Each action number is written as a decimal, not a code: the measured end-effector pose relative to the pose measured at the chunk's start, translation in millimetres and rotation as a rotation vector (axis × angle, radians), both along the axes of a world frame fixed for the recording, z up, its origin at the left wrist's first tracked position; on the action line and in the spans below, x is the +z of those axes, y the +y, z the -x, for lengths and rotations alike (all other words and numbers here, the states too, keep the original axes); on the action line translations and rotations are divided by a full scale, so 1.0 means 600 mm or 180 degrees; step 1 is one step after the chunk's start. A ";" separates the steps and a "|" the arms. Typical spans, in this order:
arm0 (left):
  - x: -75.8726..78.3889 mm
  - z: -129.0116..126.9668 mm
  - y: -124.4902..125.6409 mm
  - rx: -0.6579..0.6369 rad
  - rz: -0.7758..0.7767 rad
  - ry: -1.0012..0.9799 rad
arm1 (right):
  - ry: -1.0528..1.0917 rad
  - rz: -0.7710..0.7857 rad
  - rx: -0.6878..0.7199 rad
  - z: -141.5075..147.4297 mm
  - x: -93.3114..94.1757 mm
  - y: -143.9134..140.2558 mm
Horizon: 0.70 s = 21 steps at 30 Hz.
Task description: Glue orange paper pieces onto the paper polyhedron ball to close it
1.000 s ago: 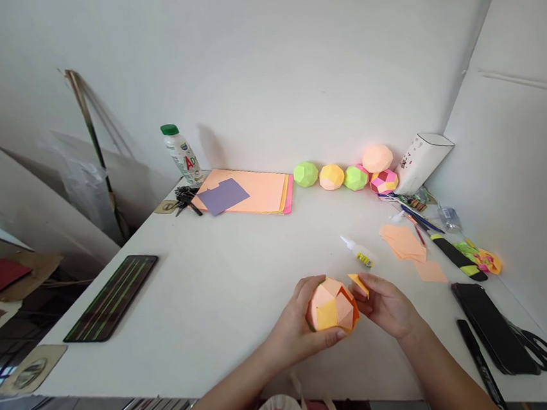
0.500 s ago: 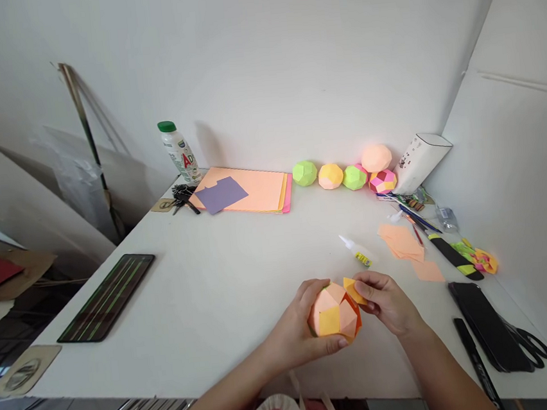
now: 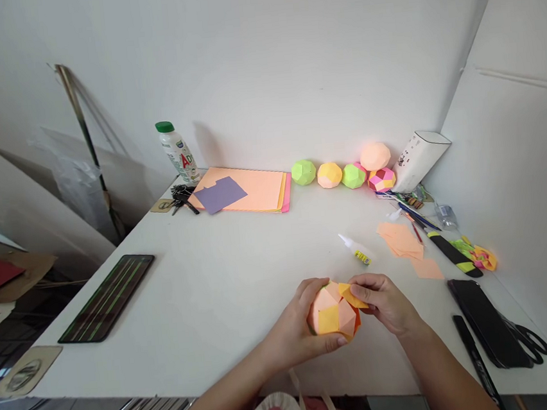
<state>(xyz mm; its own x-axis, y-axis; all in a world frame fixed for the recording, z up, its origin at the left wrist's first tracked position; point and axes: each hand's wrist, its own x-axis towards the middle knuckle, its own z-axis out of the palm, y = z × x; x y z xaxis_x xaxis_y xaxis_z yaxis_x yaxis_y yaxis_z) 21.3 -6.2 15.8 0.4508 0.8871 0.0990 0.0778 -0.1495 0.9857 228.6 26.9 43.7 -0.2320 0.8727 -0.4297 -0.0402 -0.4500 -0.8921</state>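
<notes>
My left hand [image 3: 293, 332] cups the orange paper polyhedron ball [image 3: 331, 312] just above the near edge of the white table [image 3: 214, 288], fingers curled round its far side. My right hand [image 3: 384, 304] pinches a small yellow-orange paper piece [image 3: 351, 294] between thumb and fingertips, pressing it against the ball's upper right. I judge the ball to be light, hollow and easily crushed, so it is best held loosely by its flat faces, not its seams. Just beyond lies a small glue bottle [image 3: 356, 249] on its side; I cannot tell how full it is. Further right sit loose orange paper squares [image 3: 401, 240]. Against the wall stand 5 finished paper balls [image 3: 342, 172] and a capped drink bottle [image 3: 176, 153], its contents hidden by the label.
</notes>
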 end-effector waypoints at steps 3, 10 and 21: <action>0.001 0.000 0.001 -0.0010 -0.0035 0.0010 | -0.0002 0.0074 -0.0034 0.002 0.004 0.000; -0.006 0.001 0.000 0.0044 -0.0084 0.0080 | 0.0073 0.0139 -0.0032 0.001 0.005 -0.001; 0.003 0.000 -0.001 0.0042 0.0013 0.0088 | 0.0177 0.0126 -0.0047 0.001 0.006 -0.002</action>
